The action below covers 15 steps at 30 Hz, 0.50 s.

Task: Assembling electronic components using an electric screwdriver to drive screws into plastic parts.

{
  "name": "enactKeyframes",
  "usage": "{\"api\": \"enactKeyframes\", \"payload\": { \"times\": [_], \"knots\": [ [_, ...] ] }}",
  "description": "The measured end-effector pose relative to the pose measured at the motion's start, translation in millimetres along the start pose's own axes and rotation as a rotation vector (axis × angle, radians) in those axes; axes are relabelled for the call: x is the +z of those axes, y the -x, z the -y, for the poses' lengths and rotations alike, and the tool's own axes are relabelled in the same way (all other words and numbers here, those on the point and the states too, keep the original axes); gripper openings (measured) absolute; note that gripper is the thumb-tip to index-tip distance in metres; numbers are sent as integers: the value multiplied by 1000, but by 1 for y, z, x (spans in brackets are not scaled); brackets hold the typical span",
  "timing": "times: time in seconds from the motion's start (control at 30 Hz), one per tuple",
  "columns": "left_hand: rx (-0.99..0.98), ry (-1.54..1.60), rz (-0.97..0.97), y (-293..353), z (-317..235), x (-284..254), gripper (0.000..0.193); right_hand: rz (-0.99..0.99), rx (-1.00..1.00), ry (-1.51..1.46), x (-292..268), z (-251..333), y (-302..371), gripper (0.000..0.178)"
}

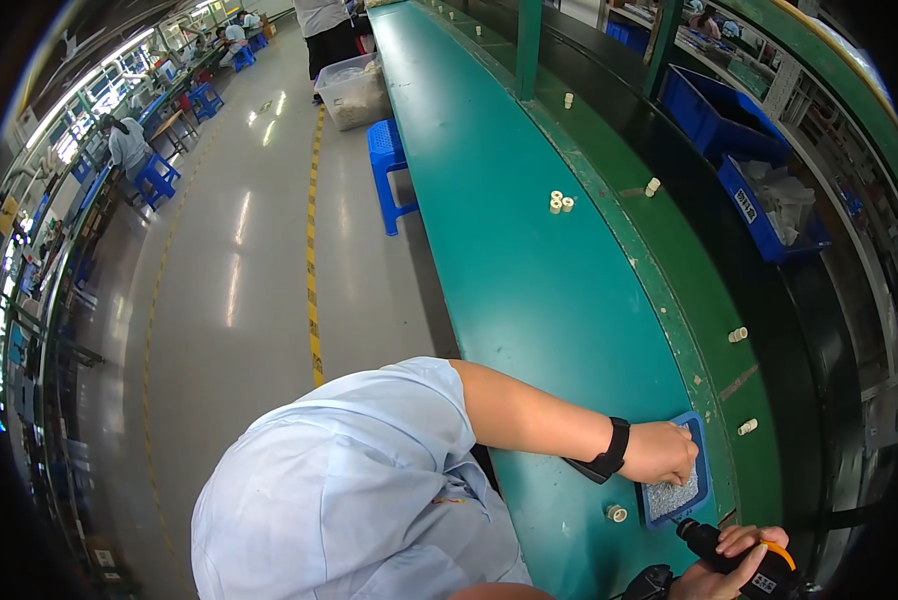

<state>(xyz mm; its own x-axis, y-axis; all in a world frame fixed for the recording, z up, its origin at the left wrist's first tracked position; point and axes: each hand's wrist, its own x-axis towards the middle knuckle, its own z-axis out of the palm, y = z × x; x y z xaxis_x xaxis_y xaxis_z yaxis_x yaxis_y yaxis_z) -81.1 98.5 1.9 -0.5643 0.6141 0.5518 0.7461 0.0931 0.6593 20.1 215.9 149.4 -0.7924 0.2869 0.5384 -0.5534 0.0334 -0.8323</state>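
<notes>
My left hand (659, 453), with a black band on its wrist, reaches into a blue tray (704, 462) filled with small silvery metal pieces, probably screws. Its fingers are bent together over them; whatever they pinch is hidden. At the lower right my right hand (731, 568) is wrapped around a black power screwdriver (704, 538) with an orange stripe. The tool's tip points at the tray's near edge. One cream cylindrical part (617, 513) lies on the green table just left of the tray.
Three cream cylinders (556, 203) stand farther up the green table (509, 230). Several more cylinders (738, 334) are spaced along the dark green strip on the right. Beyond it sit blue bins (775, 205). A blue stool (387, 160) and a clear tub (354, 92) stand left of the table.
</notes>
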Motion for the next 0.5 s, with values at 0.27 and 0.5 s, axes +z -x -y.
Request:
{"api": "enactKeyframes", "payload": {
  "times": [0.27, 0.5],
  "knots": [
    [-7, -42, 39, 0, -3, -6, 7, -33, 0, -14, 3, -4, 0, 19],
    [-52, 22, 111, -2, -4, -14, 16, -34, -1, 17, 9, -6, -2, 20]
  ]
}}
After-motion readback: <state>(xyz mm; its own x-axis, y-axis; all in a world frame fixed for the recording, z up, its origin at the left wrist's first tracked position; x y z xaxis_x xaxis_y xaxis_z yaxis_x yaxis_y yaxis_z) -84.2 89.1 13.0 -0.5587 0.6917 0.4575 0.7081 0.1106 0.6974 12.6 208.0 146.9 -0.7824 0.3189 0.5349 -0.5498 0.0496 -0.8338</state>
